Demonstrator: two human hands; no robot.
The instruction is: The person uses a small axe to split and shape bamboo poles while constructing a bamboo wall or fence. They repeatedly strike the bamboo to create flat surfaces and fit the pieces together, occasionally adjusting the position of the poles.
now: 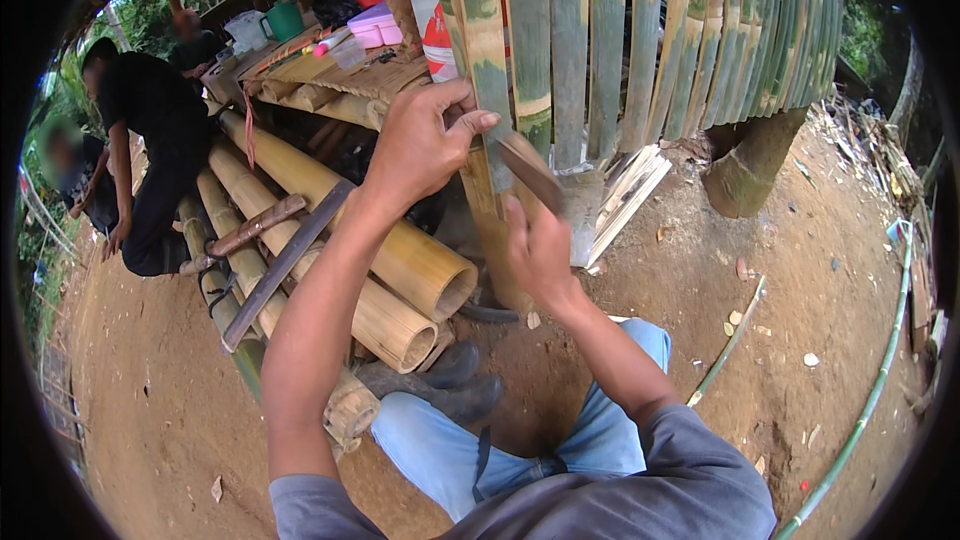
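My left hand is closed at the lower end of the leftmost bamboo slats, thumb against bent fingers. Whatever sits in that pinch is too small to make out. Just right of it and a little lower, my right hand grips a short, flat, brown-grey tool. Motion blurs the tool, so its kind cannot be told. It slants up toward my left thumb, in front of the slat ends. The green and tan slats stand side by side as a wall panel.
Thick bamboo poles lie left, bearing a long dark blade and a brown wooden piece. Behind is a platform with a pink box. A dark-clothed person leans at far left. A bamboo post stands right.
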